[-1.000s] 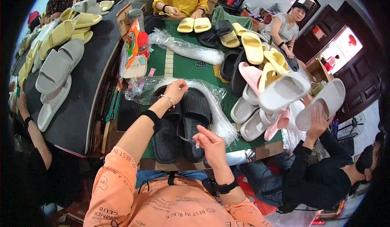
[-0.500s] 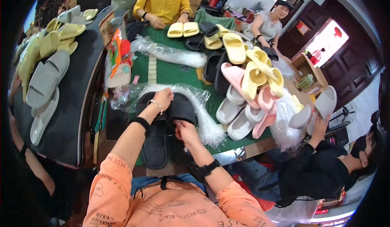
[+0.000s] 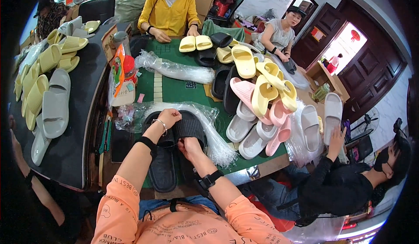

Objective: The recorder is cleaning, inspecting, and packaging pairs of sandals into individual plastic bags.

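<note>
Two black slide slippers [image 3: 163, 167] lie side by side on the green table [image 3: 179, 89] right in front of me. My left hand [image 3: 168, 116] grips the toe strap of the left slipper, a bracelet on its wrist. My right hand [image 3: 188, 147] presses on the right black slipper [image 3: 190, 126] just below its ribbed strap. Under and around the slippers lies a spread of clear plastic bags [image 3: 214, 135].
A heap of white, pink and yellow slippers [image 3: 262, 108] fills the table's right side. A second bundle of clear bags [image 3: 179, 70] lies farther back. Grey and yellow slippers [image 3: 50, 95] cover the dark table at left. Three other people sit around the table.
My right hand has moved from the near end of the slippers up onto the right black slipper, close to my left hand. My view has tilted slightly.
</note>
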`<state>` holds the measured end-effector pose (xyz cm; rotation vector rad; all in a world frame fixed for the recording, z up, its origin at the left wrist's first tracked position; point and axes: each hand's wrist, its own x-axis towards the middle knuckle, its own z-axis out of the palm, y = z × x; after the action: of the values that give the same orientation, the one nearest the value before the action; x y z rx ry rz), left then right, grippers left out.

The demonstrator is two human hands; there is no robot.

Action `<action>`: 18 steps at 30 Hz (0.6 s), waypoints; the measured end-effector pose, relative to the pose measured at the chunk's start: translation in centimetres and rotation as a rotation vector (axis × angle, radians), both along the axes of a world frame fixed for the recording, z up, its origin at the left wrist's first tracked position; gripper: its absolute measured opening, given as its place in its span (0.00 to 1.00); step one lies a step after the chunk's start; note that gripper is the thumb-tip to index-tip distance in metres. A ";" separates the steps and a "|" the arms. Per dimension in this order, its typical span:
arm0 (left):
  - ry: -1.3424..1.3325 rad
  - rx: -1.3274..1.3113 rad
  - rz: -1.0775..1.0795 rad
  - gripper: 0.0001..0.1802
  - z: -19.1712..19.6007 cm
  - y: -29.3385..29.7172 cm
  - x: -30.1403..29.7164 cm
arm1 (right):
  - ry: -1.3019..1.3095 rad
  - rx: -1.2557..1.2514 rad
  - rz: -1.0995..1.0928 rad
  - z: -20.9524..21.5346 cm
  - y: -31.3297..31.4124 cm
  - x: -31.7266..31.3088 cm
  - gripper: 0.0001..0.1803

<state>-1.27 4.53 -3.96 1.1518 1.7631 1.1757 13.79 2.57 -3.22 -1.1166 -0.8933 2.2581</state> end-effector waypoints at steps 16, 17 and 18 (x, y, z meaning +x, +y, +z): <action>-0.520 0.248 0.253 0.06 3.0 -3.0 -0.1 | -0.519 1.380 0.046 7.4 1.2 1.0 0.11; -0.519 0.256 0.223 0.07 3.3 -2.9 0.1 | -0.550 1.377 0.072 6.7 2.7 -0.2 0.14; -0.559 0.292 0.187 0.08 3.7 -3.0 0.2 | -0.558 1.386 0.088 6.3 3.7 -1.1 0.15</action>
<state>-1.03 1.54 -0.23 0.7157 1.3135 1.7154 12.70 6.24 3.10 -0.9152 -2.1943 0.8013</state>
